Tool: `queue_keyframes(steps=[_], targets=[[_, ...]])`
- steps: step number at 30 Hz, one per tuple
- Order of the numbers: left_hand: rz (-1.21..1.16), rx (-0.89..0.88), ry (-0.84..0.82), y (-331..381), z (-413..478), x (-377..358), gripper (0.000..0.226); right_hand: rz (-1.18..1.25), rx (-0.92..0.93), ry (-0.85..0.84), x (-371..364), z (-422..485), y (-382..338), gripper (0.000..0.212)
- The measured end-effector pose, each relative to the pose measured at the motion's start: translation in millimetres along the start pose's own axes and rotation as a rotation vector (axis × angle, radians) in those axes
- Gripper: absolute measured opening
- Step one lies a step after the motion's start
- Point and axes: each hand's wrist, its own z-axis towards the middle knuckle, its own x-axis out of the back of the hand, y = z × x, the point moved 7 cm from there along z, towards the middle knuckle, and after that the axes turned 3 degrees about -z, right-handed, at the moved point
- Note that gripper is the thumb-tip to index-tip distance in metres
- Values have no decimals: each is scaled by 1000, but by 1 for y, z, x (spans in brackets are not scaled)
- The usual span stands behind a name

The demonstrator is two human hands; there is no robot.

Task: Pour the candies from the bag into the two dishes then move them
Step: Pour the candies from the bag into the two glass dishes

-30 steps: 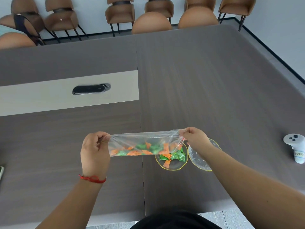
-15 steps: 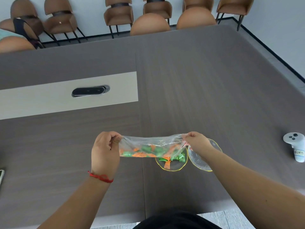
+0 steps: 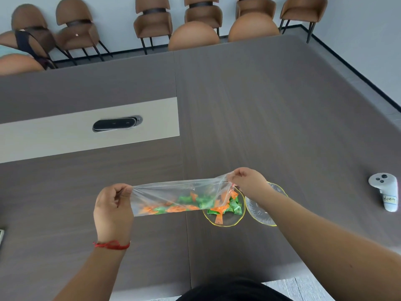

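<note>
Bag (image 3: pixel 173 197) stretched sideways above the table (image 3: pixel 260 116), left hand (image 3: pixel 112 208) pinching one end, right hand (image 3: pixel 247 181) pinching the mouth end over the left dish (image 3: pixel 225 222), candies (image 3: pixel 186 205) sliding rightward, right dish (image 3: pixel 258 211) empty.
</note>
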Motion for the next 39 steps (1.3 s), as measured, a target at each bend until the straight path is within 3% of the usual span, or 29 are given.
queue_keyframes(steps=[7,18,31,39], targets=[[-8,-6,12,15,0,-10,8,17,35,43,36,-20,-9,22],[-64,-94,-230,70,-18,-111,11,156,-103,214,111,-31,75,22],[45,-315,-394,106,-34,-186,12,344,-277,239,126,-32,161,25],[159,-579,-495,152,-35,-207,10,475,-367,191,118,-30,191,23]])
